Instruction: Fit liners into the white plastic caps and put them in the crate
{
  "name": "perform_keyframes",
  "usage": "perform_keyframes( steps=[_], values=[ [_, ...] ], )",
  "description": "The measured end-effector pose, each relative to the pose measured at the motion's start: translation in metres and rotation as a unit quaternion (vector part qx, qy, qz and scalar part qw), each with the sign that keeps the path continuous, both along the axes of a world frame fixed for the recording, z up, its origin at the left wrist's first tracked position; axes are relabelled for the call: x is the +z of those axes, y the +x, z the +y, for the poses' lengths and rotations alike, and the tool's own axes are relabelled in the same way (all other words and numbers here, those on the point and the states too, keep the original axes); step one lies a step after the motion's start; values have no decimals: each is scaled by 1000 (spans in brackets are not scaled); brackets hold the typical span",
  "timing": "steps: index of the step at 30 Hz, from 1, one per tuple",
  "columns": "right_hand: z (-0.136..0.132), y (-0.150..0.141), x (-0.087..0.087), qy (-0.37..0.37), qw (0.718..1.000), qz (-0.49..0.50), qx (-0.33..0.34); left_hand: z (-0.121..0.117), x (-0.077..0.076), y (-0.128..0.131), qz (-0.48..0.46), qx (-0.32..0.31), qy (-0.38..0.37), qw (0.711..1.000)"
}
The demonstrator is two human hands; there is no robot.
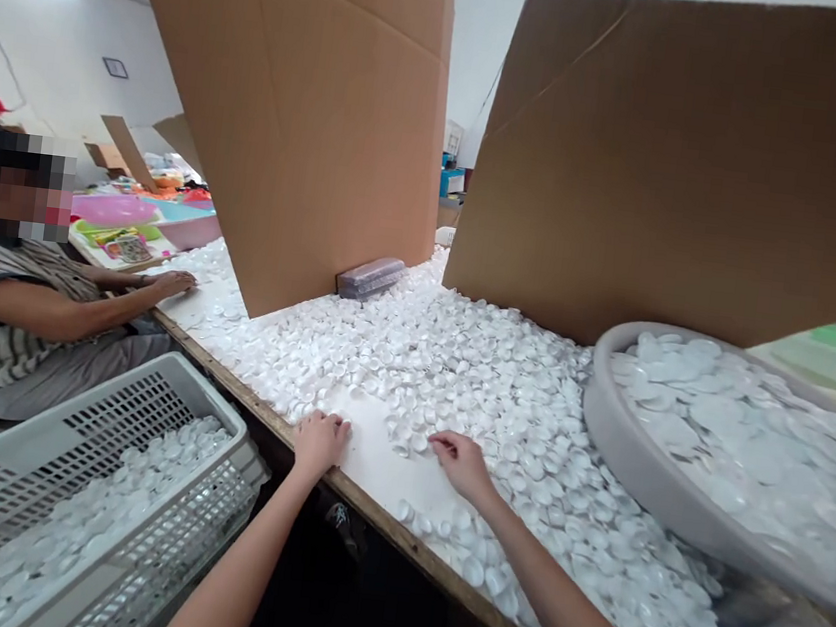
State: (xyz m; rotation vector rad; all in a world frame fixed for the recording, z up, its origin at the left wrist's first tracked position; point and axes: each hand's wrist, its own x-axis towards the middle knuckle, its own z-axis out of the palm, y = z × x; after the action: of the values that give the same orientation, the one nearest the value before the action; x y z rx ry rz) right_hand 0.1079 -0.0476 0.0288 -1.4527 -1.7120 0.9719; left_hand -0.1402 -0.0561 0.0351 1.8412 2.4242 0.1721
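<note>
A thick spread of small round white plastic pieces [458, 358], shaped like shallow caps, covers the white tabletop [365, 438]. My left hand [320, 440] rests at the table's front edge with its fingers curled in; what they hold, if anything, is hidden. To the right, my right hand [459, 461] hovers low over the table, thumb and fingers pinched together beside a few loose white pieces. Whether something small sits in that pinch I cannot make out. Between the two hands a strip of bare tabletop shows.
A grey crate [226, 412] with white pieces stands below the table's left edge. On the right, a grey tub [616, 427] holds white discs. Two cardboard panels [334, 123] rise behind; a clear plastic pack [371, 278] lies by one. Another person [49, 302] sits at left.
</note>
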Motion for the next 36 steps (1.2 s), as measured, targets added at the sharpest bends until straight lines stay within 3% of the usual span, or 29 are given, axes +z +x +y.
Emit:
perform_keyframes(
  steps=[3,6,11,14,16,19,21,24,26,29,32,34,36],
  values=[
    [1,-27,-10,49,991,-100,71,5,-4,14,-12,-1,25,1000],
    [10,-38,-16,70,983,-154,74,1,-5,17,-37,-30,67,997],
    [19,-11,5,68,987,-134,60,-13,1,19,-82,-109,113,984],
    [-1,12,25,30,983,-128,129,-18,7,30,-139,-178,96,969],
    [-23,19,30,6,972,-139,188,-18,8,42,-167,-223,77,957],
    [-57,16,20,17,955,-185,233,-17,3,62,-171,-261,73,947],
    [-73,9,10,37,949,-220,224,-18,-5,74,-152,-258,97,949],
    [-79,8,13,70,952,-229,188,-21,-19,84,-113,-237,152,953],
    [-71,25,35,111,960,-207,153,-22,-28,84,-97,-231,182,951],
    [-53,84,88,191,962,-195,17,-20,-36,81,-86,-230,192,950],
    [-38,166,131,223,923,-248,-192,-18,-40,78,-79,-228,183,953],
    [-31,214,138,147,896,-305,-289,-18,-42,78,-78,-228,177,954],
    [-25,245,132,-10,878,-330,-345,-17,-43,78,-81,-230,174,954]
  ],
)
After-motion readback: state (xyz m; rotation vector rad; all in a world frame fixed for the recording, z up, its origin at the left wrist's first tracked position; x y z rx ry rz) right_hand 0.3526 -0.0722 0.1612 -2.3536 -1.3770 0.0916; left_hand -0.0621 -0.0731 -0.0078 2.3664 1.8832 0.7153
